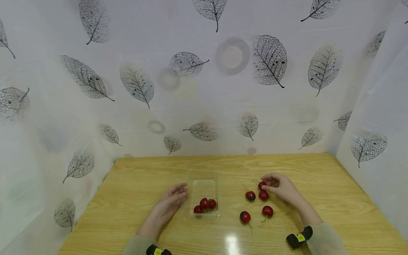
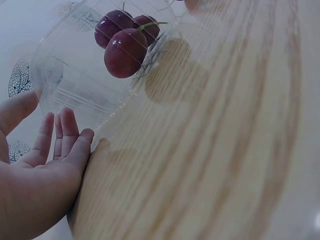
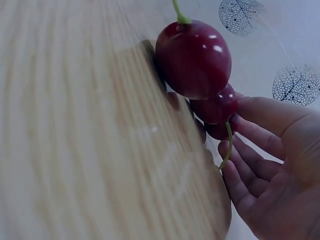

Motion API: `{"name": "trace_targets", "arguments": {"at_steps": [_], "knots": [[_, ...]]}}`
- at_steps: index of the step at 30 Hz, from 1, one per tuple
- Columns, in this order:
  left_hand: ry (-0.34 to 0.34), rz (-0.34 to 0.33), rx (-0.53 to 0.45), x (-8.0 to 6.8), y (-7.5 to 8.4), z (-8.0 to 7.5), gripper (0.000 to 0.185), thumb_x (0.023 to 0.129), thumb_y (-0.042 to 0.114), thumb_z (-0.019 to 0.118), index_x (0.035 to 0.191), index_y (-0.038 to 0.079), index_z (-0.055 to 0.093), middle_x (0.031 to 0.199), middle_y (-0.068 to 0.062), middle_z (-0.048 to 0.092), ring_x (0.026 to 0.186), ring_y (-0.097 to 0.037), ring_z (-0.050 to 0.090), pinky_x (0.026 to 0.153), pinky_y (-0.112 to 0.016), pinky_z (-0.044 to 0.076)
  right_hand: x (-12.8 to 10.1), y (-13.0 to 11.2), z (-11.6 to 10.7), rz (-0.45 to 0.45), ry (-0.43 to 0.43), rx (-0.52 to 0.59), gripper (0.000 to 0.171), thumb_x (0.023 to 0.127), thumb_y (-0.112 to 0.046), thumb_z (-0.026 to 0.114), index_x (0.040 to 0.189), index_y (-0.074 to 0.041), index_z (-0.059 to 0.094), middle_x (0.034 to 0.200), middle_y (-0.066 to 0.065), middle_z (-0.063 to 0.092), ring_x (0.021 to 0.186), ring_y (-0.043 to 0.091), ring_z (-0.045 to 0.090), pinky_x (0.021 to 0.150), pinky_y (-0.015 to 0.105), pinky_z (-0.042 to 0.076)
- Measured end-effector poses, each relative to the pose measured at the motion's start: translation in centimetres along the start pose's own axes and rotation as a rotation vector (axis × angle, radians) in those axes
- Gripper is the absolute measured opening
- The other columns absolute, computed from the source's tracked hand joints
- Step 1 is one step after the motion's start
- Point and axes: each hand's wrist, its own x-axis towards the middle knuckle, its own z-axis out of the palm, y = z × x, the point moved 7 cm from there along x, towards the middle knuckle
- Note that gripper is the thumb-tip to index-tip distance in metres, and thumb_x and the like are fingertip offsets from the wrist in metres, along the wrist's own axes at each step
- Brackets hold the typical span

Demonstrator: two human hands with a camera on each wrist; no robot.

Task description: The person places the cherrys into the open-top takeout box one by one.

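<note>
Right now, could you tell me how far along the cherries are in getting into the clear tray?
Three cherries already lie in the clear tray, with the left hand resting beside it. The right hand touches one cherry on the table. Four more loose cherries remain outside.

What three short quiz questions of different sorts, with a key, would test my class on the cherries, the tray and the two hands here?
1. How many cherries lie in the clear plastic tray?
2. True or false: the left hand rests with straight fingers beside the tray.
3. Which is the right hand touching? A) the tray B) a loose cherry on the wooden table C) nothing

Key
1. Three, grouped at the near end.
2. True.
3. B; its fingers curl at that cherry, while four other loose cherries lie near it.
</note>
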Motion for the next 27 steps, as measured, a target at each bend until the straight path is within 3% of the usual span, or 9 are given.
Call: {"name": "trace_targets", "arguments": {"at_steps": [9,27], "knots": [[0.022,0.007,-0.003,0.04,-0.12,-0.09,0.057,0.106,0.002,0.058,0.158,-0.006,0.035,0.131,-0.001,0.055,0.123,-0.01,0.058,0.106,-0.02,0.051,0.13,0.29,0.25,-0.008,-0.019,-0.012,0.031,0.096,-0.014,0.079,0.121,0.003,0.072,0.109,0.014,0.075,0.092,0.011,0.067,0.079,0.022,0.057],[-0.012,0.009,-0.007,-0.05,0.05,-0.02,0.055,0.107,0.002,0.054,0.158,-0.004,0.035,0.129,0.003,0.056,0.122,-0.007,0.058,0.107,-0.019,0.05,0.11,0.2,0.08,0.016,-0.012,-0.021,0.031,0.097,-0.015,0.079,0.121,0.003,0.073,0.109,0.014,0.075,0.092,0.014,0.066,0.077,0.022,0.055]]}}
